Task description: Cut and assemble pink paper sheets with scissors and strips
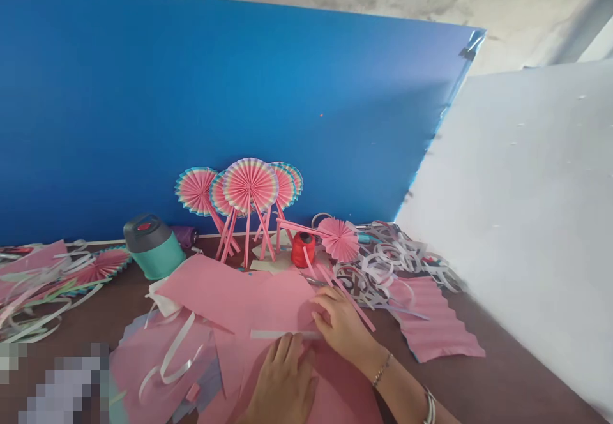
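Note:
My left hand [285, 382] lies flat, fingers stretched, on pink paper [354, 379] at the lower edge of a narrow white strip [265, 334]. My right hand [345, 327] rests on the same paper near the strip's right end. Its fingers are loosely bent, with thumb and fingertips apart, and nothing shows between them. Just beyond those fingertips are scissors [313, 280], partly hidden. Another pink sheet [225, 293] spreads to the left of my hands.
Round pleated paper fans [250, 184] stand against the blue panel [287, 85]. Behind my hands are a red thread spool [302, 249] and a small pink fan [339, 240]. Curled paper strips [383, 264] and a teal container [157, 255] flank them; folded pink paper [438, 322] lies right.

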Action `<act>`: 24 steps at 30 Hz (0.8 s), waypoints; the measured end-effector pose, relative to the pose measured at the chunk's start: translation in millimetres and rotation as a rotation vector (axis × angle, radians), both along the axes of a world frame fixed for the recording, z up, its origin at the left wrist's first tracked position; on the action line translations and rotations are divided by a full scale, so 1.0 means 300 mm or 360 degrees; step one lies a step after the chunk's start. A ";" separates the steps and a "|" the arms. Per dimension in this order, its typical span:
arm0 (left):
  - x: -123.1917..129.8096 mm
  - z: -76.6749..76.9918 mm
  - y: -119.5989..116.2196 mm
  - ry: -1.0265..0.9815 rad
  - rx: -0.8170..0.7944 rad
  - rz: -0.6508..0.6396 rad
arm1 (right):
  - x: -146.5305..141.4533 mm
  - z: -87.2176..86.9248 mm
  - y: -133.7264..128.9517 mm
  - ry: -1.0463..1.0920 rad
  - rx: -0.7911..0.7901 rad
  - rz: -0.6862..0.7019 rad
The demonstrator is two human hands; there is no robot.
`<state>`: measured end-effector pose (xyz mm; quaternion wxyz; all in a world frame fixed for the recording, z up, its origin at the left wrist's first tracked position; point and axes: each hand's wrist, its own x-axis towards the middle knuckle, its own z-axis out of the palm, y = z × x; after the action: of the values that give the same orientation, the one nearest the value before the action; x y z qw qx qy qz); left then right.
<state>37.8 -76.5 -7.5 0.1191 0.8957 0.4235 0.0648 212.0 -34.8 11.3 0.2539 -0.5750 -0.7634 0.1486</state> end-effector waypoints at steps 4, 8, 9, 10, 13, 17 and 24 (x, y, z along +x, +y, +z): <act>-0.001 -0.031 -0.002 -0.0046 -0.0021 0.0087 | -0.001 0.006 -0.024 0.0001 -0.0146 0.0226; -0.016 -0.046 -0.006 -0.0172 -0.0036 0.0184 | -0.008 -0.001 -0.039 -0.0052 -0.0214 0.0277; -0.019 -0.043 -0.003 -0.0190 -0.0047 0.0188 | -0.010 -0.003 -0.038 -0.0054 -0.0222 0.0293; -0.023 -0.035 0.003 -0.0202 -0.0051 0.0199 | -0.013 -0.003 -0.036 -0.0058 -0.0228 0.0313; -0.042 0.008 0.046 -0.0239 -0.0009 0.0334 | -0.014 -0.003 -0.022 -0.0082 -0.0180 0.0294; -0.097 0.087 0.141 -0.0391 -0.0022 0.0644 | 0.002 0.004 0.000 0.0013 -0.0037 0.0170; -0.170 0.122 0.224 -0.1242 -0.0836 0.0856 | 0.018 0.005 0.004 0.0154 0.0020 0.0159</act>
<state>-13.3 -9.5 29.2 0.4667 0.6051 0.5641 0.3129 217.3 -33.5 12.8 0.2864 -0.5268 -0.7789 0.1838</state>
